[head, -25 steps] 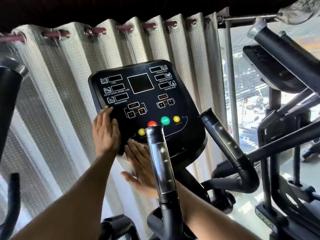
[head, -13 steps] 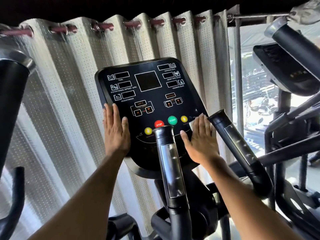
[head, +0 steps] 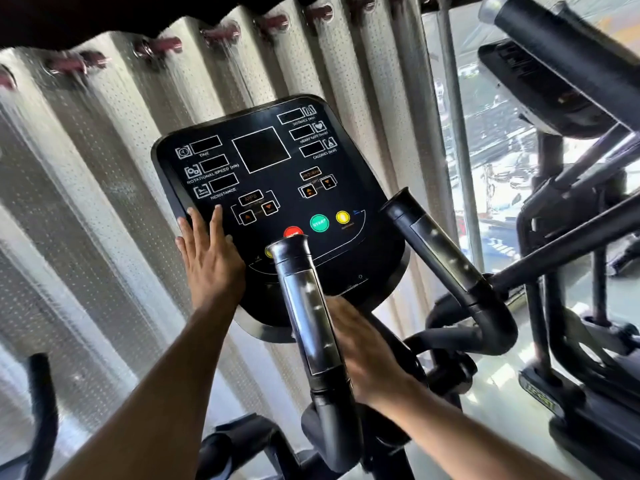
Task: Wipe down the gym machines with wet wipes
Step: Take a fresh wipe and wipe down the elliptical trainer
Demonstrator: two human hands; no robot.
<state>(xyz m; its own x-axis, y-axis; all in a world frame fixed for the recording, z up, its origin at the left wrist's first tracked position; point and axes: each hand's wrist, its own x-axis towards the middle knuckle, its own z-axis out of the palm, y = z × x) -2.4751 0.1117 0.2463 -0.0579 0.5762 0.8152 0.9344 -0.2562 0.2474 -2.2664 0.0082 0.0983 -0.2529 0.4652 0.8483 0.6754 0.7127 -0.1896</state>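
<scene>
Since half a second ago, the right hand (head: 367, 362) has been drawn down from the lower right of the console (head: 277, 202) to a spot below its bottom edge, behind the near handlebar (head: 308, 317), and the view has been tilted. The left hand (head: 207, 258) has been kept flat on the console's lower left, fingers straight and together, nothing pinched in it.

The right hand is blurred and partly hidden by the handlebar; its fingers appear extended, but whether a wipe is pressed under the palm cannot be told. No wet wipe is seen anywhere in the view, so its place relative to either hand cannot be stated; if one is in use, it is judged to lie under the right palm.

Several risks are judged likely. The red stop button (head: 293, 233), the green start button (head: 319, 223) and the yellow button (head: 342, 217) lie just beside the wiped path and could be pressed by a sweeping palm, which would wake the machine. Moisture could be pushed into the button seams. The handlebar could be knocked by the right wrist on the next pass. The upper display area (head: 261, 149) could be left unwiped.
</scene>
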